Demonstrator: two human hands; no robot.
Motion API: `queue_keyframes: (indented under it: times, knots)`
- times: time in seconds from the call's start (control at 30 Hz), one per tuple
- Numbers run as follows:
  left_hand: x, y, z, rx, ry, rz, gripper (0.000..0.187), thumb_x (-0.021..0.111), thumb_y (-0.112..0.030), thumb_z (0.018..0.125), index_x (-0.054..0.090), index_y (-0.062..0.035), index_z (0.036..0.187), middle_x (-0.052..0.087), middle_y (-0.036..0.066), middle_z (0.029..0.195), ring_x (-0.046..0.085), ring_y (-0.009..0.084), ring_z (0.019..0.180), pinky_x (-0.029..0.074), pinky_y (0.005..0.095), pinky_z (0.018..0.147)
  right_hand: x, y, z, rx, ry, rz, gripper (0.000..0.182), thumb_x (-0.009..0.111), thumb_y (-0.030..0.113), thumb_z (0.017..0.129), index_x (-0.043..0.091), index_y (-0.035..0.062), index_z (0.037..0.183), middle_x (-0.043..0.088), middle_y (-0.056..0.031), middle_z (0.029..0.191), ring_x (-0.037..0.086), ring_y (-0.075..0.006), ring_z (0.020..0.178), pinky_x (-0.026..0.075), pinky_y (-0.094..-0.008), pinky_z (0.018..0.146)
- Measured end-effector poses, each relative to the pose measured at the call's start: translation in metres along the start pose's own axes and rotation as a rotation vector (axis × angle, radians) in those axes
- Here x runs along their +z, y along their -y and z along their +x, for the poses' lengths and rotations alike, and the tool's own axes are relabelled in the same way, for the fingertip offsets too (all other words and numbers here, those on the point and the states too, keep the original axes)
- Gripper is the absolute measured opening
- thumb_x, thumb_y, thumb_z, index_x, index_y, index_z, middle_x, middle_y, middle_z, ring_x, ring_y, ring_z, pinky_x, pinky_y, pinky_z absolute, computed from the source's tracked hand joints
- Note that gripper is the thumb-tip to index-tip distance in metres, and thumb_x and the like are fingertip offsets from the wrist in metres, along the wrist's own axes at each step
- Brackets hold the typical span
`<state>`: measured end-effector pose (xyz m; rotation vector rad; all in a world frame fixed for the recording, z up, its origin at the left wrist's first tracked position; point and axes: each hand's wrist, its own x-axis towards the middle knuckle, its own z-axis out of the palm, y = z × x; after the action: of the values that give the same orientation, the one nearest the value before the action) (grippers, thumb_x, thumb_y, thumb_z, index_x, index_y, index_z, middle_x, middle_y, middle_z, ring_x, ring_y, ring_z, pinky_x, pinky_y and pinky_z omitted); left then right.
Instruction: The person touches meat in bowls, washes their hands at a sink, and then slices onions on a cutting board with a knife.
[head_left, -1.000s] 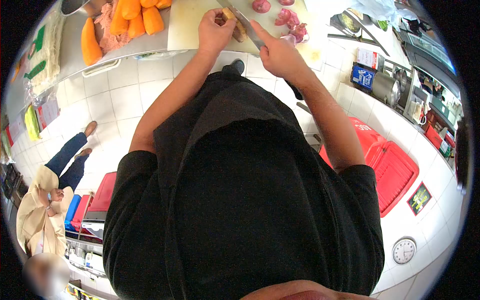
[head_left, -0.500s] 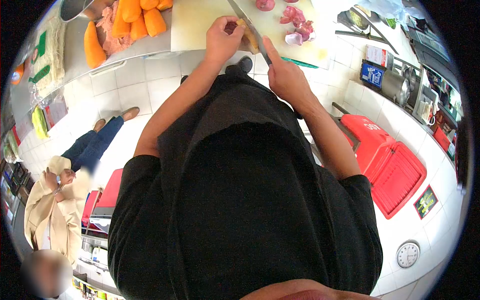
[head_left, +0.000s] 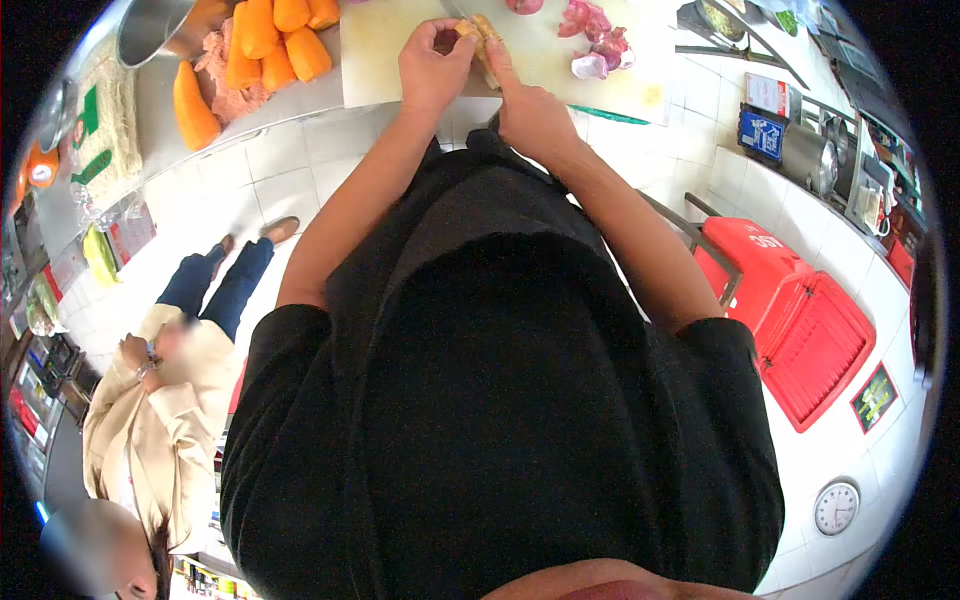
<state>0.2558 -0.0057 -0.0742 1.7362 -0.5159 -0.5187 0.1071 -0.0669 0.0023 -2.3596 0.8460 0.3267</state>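
My left hand (head_left: 437, 68) is at the near side of the white cutting board (head_left: 400, 85), fingers curled at a small yellow-brown piece (head_left: 482, 30). Something dark red shows within its curled fingers. My right hand (head_left: 532, 112) is closed around a knife (head_left: 488, 72), its index finger stretched along the blade toward that piece. The handle is hidden in the hand. To the right on the board lie purple-red onion pieces (head_left: 608, 50) and a pale purple one (head_left: 589, 67).
Peeled carrots (head_left: 258, 30) and pink minced meat (head_left: 222, 70) lie left of the board, near a metal bowl (head_left: 150, 35) and packaged noodles (head_left: 110, 130). A person (head_left: 150, 420) in a beige coat stands at left. An open red bin (head_left: 765, 260) is at right.
Both hands and the knife have moved up and left in view, and now sit closer together. The view has shifted slightly, and the person in beige appears further right.
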Motion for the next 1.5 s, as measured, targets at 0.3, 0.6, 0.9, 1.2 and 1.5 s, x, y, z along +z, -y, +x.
queue_keyframes:
  times: [0.3, 0.6, 0.9, 1.2, 1.5]
  knots:
    - [-0.026, 0.014, 0.007, 0.053, 0.100, 0.006, 0.034, 0.075, -0.013, 0.086, 0.068, -0.0005, 0.116, 0.073, 0.009, 0.097, 0.069, 0.0165, 0.088, 0.057, 0.0314, 0.081, -0.011, -0.052, 0.031, -0.329, -0.109, 0.187, 0.080, 0.053, 0.012, 0.094, 0.017, 0.0310, 0.163, 0.069, -0.0328, 0.090, 0.069, -0.0501, 0.081, 0.054, -0.0574, 0.081]
    - [-0.083, 0.013, 0.003, 0.181, 0.280, 0.193, 0.037, 0.065, -0.003, 0.084, 0.067, -0.0033, 0.122, 0.062, 0.017, 0.129, 0.068, 0.0264, 0.102, 0.057, 0.0354, 0.089, -0.023, -0.050, -0.013, -0.051, -0.004, 0.046, 0.075, 0.055, 0.016, 0.096, 0.023, 0.0375, 0.161, 0.069, -0.0311, 0.087, 0.068, -0.0494, 0.082, 0.054, -0.0588, 0.081]
    - [-0.091, -0.008, 0.008, 0.750, 0.615, 0.654, 0.054, 0.065, -0.004, 0.080, 0.061, -0.0127, 0.134, 0.056, 0.013, 0.143, 0.050, 0.0339, 0.134, 0.042, 0.0457, 0.111, -0.033, -0.048, -0.030, 0.018, 0.028, -0.119, 0.075, 0.055, 0.015, 0.098, 0.022, 0.0334, 0.162, 0.069, -0.0300, 0.089, 0.068, -0.0483, 0.081, 0.053, -0.0564, 0.077]
    - [-0.073, -0.017, -0.006, 0.711, 0.509, 0.744, 0.045, 0.071, -0.023, 0.081, 0.064, -0.0136, 0.124, 0.062, 0.009, 0.116, 0.061, 0.0296, 0.107, 0.051, 0.0442, 0.092, -0.019, -0.048, -0.048, 0.072, -0.091, -0.047, 0.071, 0.053, 0.014, 0.099, 0.022, 0.0265, 0.162, 0.069, -0.0297, 0.086, 0.067, -0.0490, 0.081, 0.051, -0.0587, 0.075]
    - [-0.050, -0.025, -0.031, 0.435, 0.275, 0.866, 0.044, 0.071, -0.038, 0.083, 0.064, -0.0141, 0.120, 0.060, 0.015, 0.105, 0.066, 0.0352, 0.095, 0.056, 0.0482, 0.079, -0.037, -0.023, -0.077, 0.068, 0.038, -0.256, 0.079, 0.054, 0.011, 0.095, 0.020, 0.0359, 0.162, 0.069, -0.0241, 0.086, 0.070, -0.0414, 0.076, 0.054, -0.0554, 0.070]
